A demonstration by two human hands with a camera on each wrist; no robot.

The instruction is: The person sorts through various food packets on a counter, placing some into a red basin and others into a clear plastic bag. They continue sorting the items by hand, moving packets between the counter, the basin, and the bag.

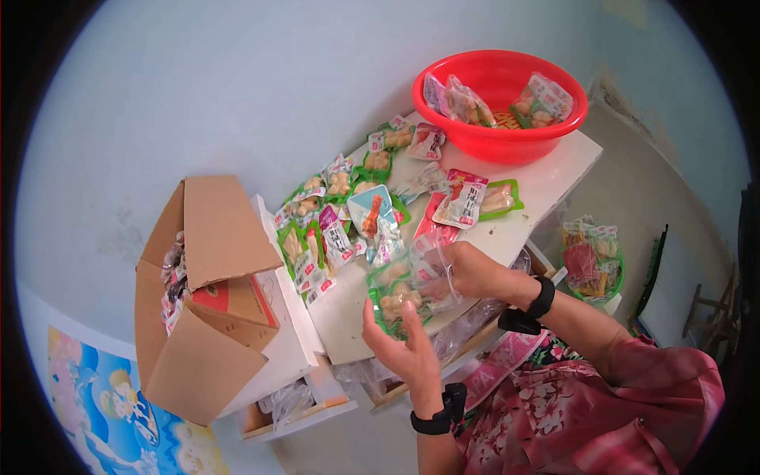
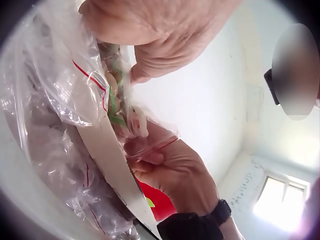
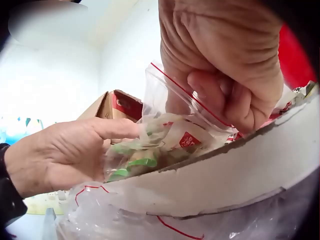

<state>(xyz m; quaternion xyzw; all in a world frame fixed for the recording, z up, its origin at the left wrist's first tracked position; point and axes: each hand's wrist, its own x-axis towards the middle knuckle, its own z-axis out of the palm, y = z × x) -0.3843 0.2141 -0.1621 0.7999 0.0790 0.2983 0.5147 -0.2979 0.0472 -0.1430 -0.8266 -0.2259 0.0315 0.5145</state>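
Note:
A clear zip-lock bag [image 1: 398,286] with a red zip line holds green-edged snack packs [image 3: 142,162] of pale, lumpy food. My left hand [image 1: 405,347] grips the bag's lower side, thumb over the near face and the other fingers mostly hidden behind it. At the bag's mouth, my right hand [image 1: 479,273] curls its fingers around the plastic beside the zip line [image 3: 185,92]; the thumb reaches down behind the clear film. A white packet with a red mark [image 3: 189,141] shows within the bag. Both hands work over the table's near edge [image 3: 225,175].
Loose snack packets [image 1: 340,210] cover the white table [image 1: 558,178]. Behind them, a red basin [image 1: 507,146] holds several bagged packs. An open cardboard box [image 1: 229,229] stands left. Clear bags [image 2: 60,165] fill an open drawer below the edge; a green basket [image 1: 617,289] sits right.

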